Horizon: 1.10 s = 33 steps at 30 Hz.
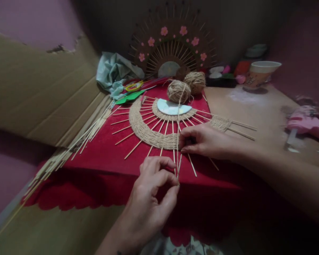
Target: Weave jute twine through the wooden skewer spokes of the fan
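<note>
A half-round fan frame of thin sticks lies on the red cloth, with a woven twine band (146,132) curving across the sticks and a pale blue half disc (172,107) at its centre. My left hand (156,191) pinches a strand of twine (178,156) near the front, pulled taut toward me. That strand runs back over the frame to a ball of twine (178,91). At the band's outer part my right hand (199,140) is closed, its fingertips at the weave beside the strand; what they grip is partly hidden. Past my right wrist more weaving (220,123) shows.
Loose sticks (79,138) lie along the left edge by a cardboard sheet (37,92). Behind are a second twine ball (195,82), yellow-handled scissors (134,86) and a finished flowered fan (172,42). A paper cup (259,76) and pink glue gun (309,122) stand right.
</note>
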Tool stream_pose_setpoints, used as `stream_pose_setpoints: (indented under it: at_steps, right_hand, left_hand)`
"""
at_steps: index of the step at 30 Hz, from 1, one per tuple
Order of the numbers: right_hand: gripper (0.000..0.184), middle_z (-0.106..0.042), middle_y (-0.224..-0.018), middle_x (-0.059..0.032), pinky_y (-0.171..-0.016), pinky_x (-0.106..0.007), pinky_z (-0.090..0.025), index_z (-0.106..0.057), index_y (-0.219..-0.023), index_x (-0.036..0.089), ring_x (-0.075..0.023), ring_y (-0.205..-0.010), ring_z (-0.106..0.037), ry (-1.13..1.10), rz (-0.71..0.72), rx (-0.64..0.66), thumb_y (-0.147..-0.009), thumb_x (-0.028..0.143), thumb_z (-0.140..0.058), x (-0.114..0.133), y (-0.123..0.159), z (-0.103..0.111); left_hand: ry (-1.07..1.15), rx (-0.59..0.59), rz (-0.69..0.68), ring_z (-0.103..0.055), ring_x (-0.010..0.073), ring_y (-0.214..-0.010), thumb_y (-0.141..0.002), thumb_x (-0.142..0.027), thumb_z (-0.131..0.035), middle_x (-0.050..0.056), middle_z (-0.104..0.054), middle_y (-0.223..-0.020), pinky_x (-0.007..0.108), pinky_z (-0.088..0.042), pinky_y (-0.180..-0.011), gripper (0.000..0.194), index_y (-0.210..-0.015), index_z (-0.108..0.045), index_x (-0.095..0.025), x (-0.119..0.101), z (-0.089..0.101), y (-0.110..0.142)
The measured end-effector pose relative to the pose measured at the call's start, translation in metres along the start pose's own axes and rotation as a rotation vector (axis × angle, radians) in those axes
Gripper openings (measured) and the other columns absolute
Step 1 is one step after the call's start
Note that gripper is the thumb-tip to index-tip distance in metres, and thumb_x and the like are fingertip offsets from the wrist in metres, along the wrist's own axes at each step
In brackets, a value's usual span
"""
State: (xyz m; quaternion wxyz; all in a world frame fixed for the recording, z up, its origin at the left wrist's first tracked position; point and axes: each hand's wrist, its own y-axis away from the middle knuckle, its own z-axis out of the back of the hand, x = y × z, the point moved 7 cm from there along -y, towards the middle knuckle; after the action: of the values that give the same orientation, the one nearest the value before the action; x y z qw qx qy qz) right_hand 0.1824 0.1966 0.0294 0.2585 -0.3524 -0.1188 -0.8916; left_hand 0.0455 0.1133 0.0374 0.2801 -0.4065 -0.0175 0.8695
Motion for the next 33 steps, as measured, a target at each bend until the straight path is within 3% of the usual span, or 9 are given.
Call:
stream_pose_setpoints:
  at_steps: [10, 23, 28, 33]
  right_hand:
    - [0.004, -0.059, -0.069, 0.001, -0.056, -0.025, -0.033, -0.064, -0.078, 0.019, -0.0109, -0.062, -0.048, 0.033, -0.01, -0.014, -0.075, 0.021, -0.064, 0.002, 0.001, 0.002]
    - [0.013, -0.059, -0.074, 0.0019, -0.058, -0.024, -0.03, -0.066, -0.092, 0.022, -0.0098, -0.065, -0.048, 0.151, 0.116, -0.115, -0.081, 0.021, -0.059, 0.015, 0.009, 0.003]
    - [0.026, -0.06, -0.088, -0.0008, -0.058, -0.025, -0.029, -0.069, -0.102, 0.03, -0.0107, -0.069, -0.05, 0.357, 0.261, -0.132, -0.084, 0.018, -0.054, 0.023, 0.013, 0.001]
    - [0.024, -0.057, -0.078, -0.0023, -0.057, -0.026, -0.028, -0.071, -0.095, 0.025, -0.0111, -0.064, -0.046, 0.481, 0.436, -0.137, -0.087, 0.018, -0.049, 0.038, 0.014, -0.002]
  left_hand:
    - [-0.09, -0.113, 0.009, -0.047, 0.0211, -0.106, -0.082, -0.008, -0.052, 0.007, -0.052, -0.107, 0.039, -0.04, -0.089, 0.012, -0.08, -0.054, -0.019, 0.002, -0.002, 0.011]
    - [-0.192, -0.214, -0.004, -0.045, 0.0223, -0.108, -0.081, -0.006, -0.051, 0.008, -0.051, -0.108, 0.038, -0.042, -0.086, 0.013, -0.08, -0.053, -0.019, 0.0, 0.007, 0.01]
    - [-0.194, -0.201, -0.008, -0.047, 0.0219, -0.104, -0.082, -0.006, -0.049, 0.007, -0.053, -0.105, 0.038, -0.041, -0.085, 0.014, -0.079, -0.053, -0.019, 0.0, 0.007, 0.006]
    - [-0.17, -0.196, 0.004, -0.047, 0.0214, -0.105, -0.082, -0.005, -0.049, 0.007, -0.054, -0.106, 0.038, -0.041, -0.086, 0.014, -0.079, -0.053, -0.018, 0.002, 0.006, 0.006]
